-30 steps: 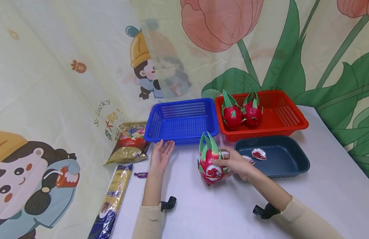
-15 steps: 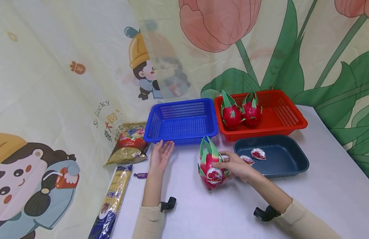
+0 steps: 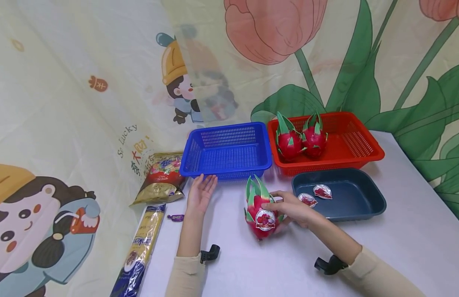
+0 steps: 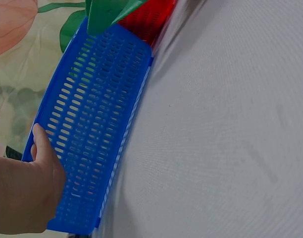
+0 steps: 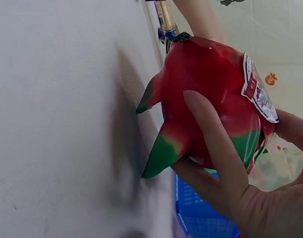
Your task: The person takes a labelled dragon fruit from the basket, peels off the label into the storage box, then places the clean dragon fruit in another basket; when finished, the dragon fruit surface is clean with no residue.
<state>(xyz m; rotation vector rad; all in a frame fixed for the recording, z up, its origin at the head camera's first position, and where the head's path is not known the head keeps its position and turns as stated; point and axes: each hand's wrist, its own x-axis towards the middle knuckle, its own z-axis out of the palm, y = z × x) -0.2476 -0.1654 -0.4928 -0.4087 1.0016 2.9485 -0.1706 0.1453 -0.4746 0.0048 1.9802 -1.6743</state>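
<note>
My right hand [image 3: 294, 208] grips a red dragon fruit [image 3: 256, 205] with green leaf tips above the white table. A round white-and-red sticker [image 3: 265, 220] is on the fruit's side. In the right wrist view the fingers wrap around the dragon fruit [image 5: 201, 74], its dark stem end at the top. My left hand [image 3: 201, 194] is palm up with relaxed fingers, its fingertips at the front rim of the blue basket [image 3: 229, 159]. The left wrist view has this hand [image 4: 27, 193] against the basket's edge.
Two dragon fruits [image 3: 314, 142] stand in the red basket [image 3: 348, 152] at the back right. Before it is a dark blue tray [image 3: 348, 206] with two loose stickers [image 3: 322, 191]. On the left lie a candy bag [image 3: 160, 177], a small purple candy [image 3: 175, 218] and a long noodle packet [image 3: 138, 251].
My right hand has lowered the dragon fruit slightly towards me, tilting it a little. The left hand stays at the blue basket's rim.
</note>
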